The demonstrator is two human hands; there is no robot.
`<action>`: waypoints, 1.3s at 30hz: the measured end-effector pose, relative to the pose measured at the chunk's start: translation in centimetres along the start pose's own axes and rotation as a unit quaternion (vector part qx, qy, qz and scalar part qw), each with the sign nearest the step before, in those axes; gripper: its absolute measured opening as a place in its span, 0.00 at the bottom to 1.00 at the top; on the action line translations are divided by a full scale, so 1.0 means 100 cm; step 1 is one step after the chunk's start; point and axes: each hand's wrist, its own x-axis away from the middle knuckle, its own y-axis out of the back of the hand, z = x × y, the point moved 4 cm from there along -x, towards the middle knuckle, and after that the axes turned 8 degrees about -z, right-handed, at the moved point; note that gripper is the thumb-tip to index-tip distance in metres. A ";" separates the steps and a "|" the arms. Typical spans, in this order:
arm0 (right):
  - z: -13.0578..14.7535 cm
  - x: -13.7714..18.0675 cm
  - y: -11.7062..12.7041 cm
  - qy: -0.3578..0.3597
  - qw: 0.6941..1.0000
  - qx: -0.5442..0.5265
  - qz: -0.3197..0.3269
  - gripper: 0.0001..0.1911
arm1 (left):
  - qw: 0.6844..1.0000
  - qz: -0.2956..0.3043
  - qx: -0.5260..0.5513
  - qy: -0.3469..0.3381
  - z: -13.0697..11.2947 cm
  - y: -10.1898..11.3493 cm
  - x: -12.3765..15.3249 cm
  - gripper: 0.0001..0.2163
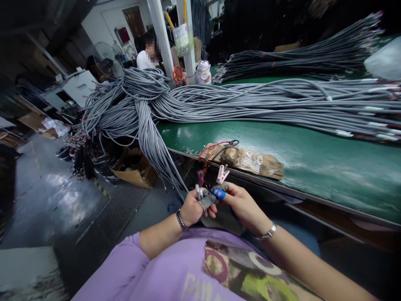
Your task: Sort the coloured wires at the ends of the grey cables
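Observation:
My left hand [193, 207] is closed around the end of a grey cable [163, 161] whose thin coloured wires [200, 179] stick out above the fist. My right hand [242, 205] pinches the same cable end with taped fingertips, one wrapped in blue, close against the left hand. A small pink clip-like connector [222, 173] stands just above the fingers. Both hands hover in front of the green bench's edge, above my purple shirt. Red and black loose wires [216, 147] curl on the bench right behind them.
The green bench [313, 163] carries a huge bundle of grey cables [250, 102] spilling off its left end, and a taped cardboard pad [250, 161]. A second cable bundle [300, 58] lies behind. A cardboard box [134, 167] sits on the floor. A person [147, 56] sits far back.

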 end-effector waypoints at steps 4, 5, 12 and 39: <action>-0.001 0.001 0.003 0.021 1.000 0.000 0.014 0.16 | 0.992 -0.050 0.109 0.046 0.006 0.001 -0.002 0.22; -0.001 0.000 0.005 0.034 0.999 0.010 0.024 0.16 | 0.989 -0.052 0.127 0.063 0.007 0.001 -0.003 0.22; 0.005 -0.005 0.013 0.174 0.973 0.135 0.065 0.11 | 0.980 0.052 0.099 0.164 0.007 0.002 -0.002 0.21; -0.003 0.011 -0.005 -0.031 0.999 0.008 -0.041 0.20 | 0.990 -0.129 0.061 0.000 0.011 0.004 0.001 0.21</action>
